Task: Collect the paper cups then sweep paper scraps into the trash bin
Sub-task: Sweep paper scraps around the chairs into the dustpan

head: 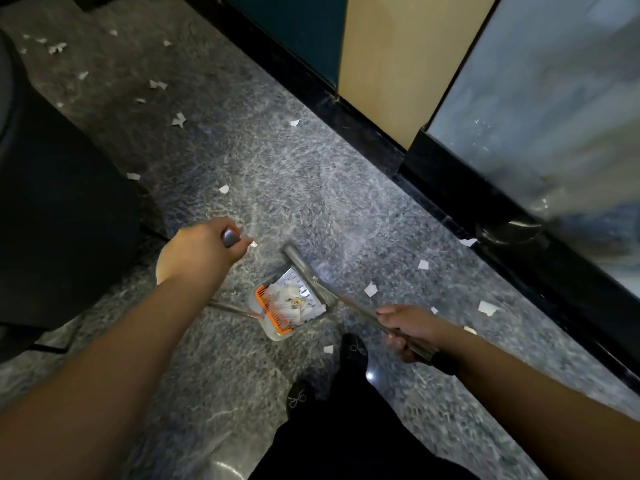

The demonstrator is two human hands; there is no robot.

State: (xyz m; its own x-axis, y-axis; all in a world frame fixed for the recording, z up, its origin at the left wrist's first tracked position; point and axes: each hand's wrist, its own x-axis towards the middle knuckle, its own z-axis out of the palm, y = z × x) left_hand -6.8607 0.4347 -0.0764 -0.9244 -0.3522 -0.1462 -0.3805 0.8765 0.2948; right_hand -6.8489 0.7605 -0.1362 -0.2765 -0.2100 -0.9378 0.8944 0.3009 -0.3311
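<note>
- Floor [277, 174]: grey speckled stone, bounded on the right by a black skirting [450, 209] along the wall; open floor lies ahead and to the left.
- Dustpan [291, 303]: rests on the floor between both hands, holding white paper and an orange comb [272, 315].
- Broom [346, 299]: its head touches the dustpan's far edge.
- Left hand [204, 251]: fingers clenched around the grey dustpan handle [231, 237].
- Right hand [408, 327]: fingers grasping the broom stick.
- Paper scraps [370, 289]: scattered, several right of the dustpan near the skirting, others far left.
</note>
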